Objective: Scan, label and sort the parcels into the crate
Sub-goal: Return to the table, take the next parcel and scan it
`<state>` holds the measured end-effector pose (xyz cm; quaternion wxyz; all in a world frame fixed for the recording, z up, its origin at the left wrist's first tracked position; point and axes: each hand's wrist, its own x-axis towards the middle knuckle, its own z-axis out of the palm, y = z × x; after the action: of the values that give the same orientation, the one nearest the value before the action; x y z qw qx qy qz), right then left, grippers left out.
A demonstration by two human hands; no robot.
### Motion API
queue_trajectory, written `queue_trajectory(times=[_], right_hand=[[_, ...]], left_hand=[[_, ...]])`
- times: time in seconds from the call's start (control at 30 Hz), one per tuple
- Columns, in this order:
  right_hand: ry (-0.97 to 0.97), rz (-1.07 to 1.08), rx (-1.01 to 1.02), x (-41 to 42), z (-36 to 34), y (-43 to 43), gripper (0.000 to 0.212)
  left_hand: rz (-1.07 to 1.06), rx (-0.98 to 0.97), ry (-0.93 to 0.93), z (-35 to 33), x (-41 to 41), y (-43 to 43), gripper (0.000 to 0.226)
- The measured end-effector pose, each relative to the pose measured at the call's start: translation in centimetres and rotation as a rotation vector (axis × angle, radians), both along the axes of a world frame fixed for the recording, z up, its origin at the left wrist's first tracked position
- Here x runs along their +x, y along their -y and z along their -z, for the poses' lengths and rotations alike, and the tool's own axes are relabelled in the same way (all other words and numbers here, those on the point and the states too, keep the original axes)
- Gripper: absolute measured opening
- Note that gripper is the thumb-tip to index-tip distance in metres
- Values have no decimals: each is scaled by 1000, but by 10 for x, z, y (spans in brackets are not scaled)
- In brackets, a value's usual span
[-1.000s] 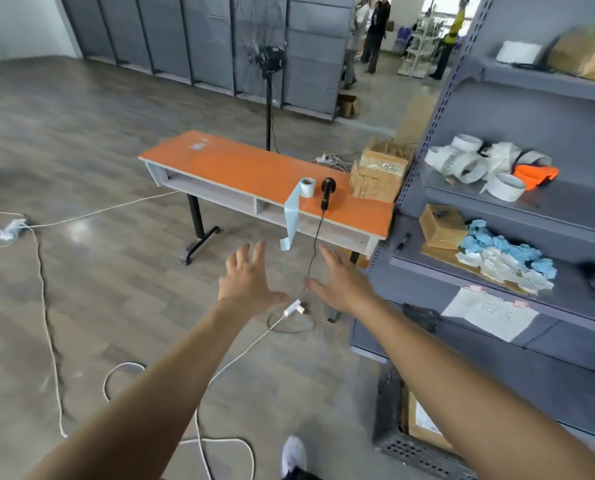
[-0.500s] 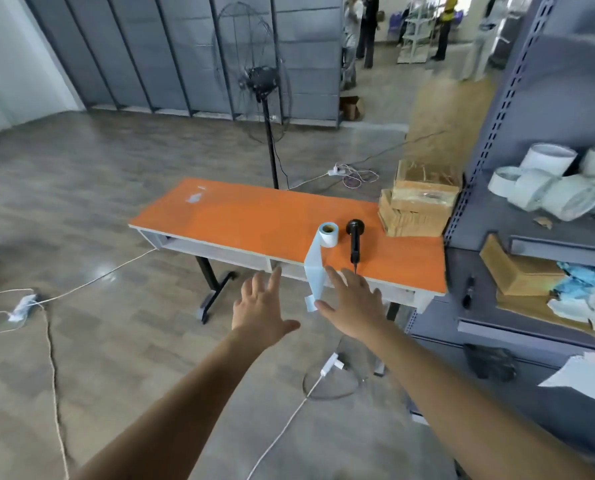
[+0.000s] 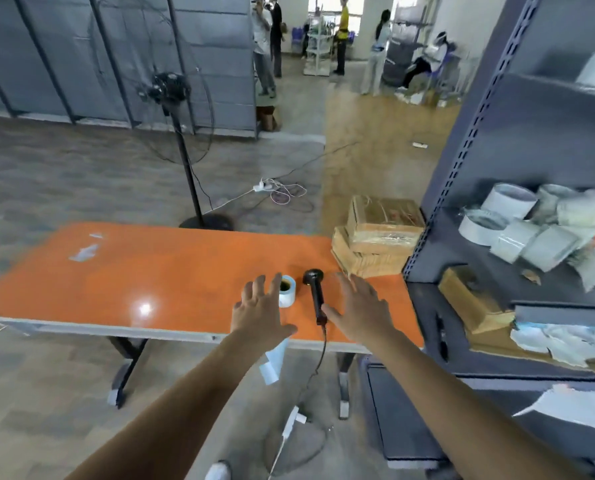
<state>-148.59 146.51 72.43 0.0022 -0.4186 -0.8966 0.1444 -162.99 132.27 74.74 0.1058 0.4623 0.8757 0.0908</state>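
I see the work from above, through the head camera, with both bare arms stretched forward over an orange desk [image 3: 150, 271]. My left grip [image 3: 259, 311] is wide open, fingers spread and holding nothing, and it hovers just beside a small roll of pale blue labels [image 3: 286, 291] standing on the desk. A loose strip of labels [image 3: 271, 365] hangs over the near edge of the desk below it. My right grip [image 3: 361, 311] is equally open and empty, and its thumb lies close to the handle of a black handheld scanner [image 3: 316, 292]. The scanner lies flat on the desk with its cable [image 3: 320, 358] dropping towards the floor. I cannot tell whether the thumb touches the scanner. The parcels [image 3: 382, 233], flat brown cardboard packets, sit in a short stack at the far right corner of the desk, against a grey shelving unit [image 3: 462, 168]. They lie beyond both grips and apart from them. I cannot make out a fresh label on any of them, and I cannot pick out the crate with certainty. As I judge it, the task stands at its very start: no parcel is lifted and the scanner is not in hand, so scanning, labelling and sorting all remain to be done.
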Motion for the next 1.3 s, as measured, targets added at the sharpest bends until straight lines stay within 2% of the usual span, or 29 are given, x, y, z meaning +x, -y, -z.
queue_trajectory(times=[0.37,0.53,0.7,0.83,1.0,1.23,1.3], right_hand=[[1,376,-7,-65,-28,-61,75],[33,486,-21,-60,-28,-85,72],[-51,551,-55,-55,-17,-136,75],[-120,612,-95,-47,-4,-181,75],[-179,712,-144,-35,-1,-241,73],[-147,802,-196,-28,-3,-284,69],[-172,793,-209,-29,0,-286,70]], left_hand=[[342,53,68,-18,-111,-132,101],[407,81,128,-16,-122,-179,98],[434,62,222,-5,-114,-222,96],[403,19,341,4,-96,-259,92],[247,-40,591,9,-74,-311,84],[50,-35,739,4,-51,-360,75],[5,-3,806,5,-46,-366,63]])
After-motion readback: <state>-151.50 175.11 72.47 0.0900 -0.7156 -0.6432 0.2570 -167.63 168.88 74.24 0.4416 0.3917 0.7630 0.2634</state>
